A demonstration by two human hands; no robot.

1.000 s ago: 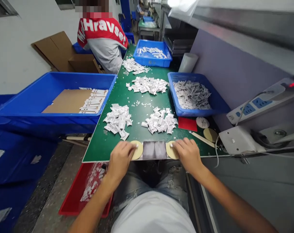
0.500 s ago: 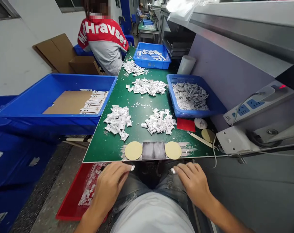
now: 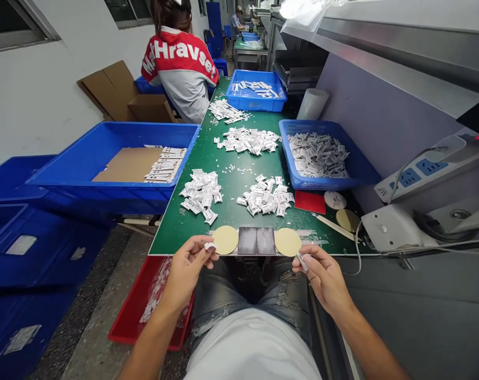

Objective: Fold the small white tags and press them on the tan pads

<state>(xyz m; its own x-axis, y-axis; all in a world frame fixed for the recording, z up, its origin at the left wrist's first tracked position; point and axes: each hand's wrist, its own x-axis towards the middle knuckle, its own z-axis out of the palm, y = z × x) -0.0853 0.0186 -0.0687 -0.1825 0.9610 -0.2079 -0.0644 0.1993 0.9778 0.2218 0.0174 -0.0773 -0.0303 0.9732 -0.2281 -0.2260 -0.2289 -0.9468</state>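
My left hand pinches a small white plastic piece at the table's front edge, beside the left round yellow pad. Another white piece is between the fingertips of my right hand, just below the right yellow pad. Two dark grey square pads lie between the yellow ones. Behind them on the green table are a left pile of white pieces and a right pile.
A blue basket of pieces, a red card and a knife-like tool are at right. Further piles and a blue tray lie behind. Blue bin stands left, red bin below; a person sits beyond.
Both hands have risen to the table edge, turning so the pieces in their fingertips show more clearly. The whole view has shifted slightly.
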